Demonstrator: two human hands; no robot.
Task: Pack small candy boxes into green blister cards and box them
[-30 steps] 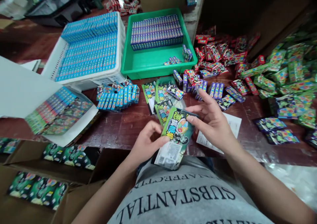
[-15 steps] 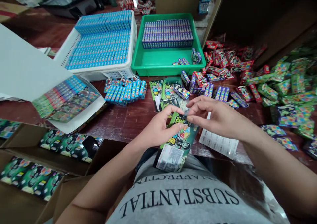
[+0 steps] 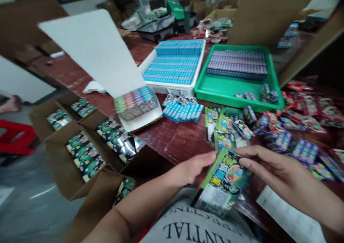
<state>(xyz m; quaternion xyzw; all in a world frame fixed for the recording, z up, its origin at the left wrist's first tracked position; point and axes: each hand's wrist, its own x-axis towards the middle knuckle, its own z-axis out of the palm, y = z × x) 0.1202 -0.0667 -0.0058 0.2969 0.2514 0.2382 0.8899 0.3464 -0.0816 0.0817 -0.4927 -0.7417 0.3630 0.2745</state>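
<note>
The green-and-black printed pouch (image 3: 228,175) is held tilted in front of the person's grey printed T-shirt (image 3: 199,221), at the near edge of the dark red bench (image 3: 172,139). The right hand (image 3: 279,168) pinches its upper right corner, thumb on the front. The left hand (image 3: 197,166) touches the left edge near the top; its fingertips are partly hidden, so I cannot tell whether that grip is pinching. Just beyond, similar pouches (image 3: 224,125) lie overlapping on the bench, beside loose blue boxes (image 3: 182,110). A white paper sheet (image 3: 291,214) lies below the right forearm. Farther back, a white crate (image 3: 172,90) holds rows of blue boxes, and a green tray (image 3: 228,87) beside it holds purple boxes (image 3: 236,62). Red packets (image 3: 309,108) are heaped right of the tray.
</note>
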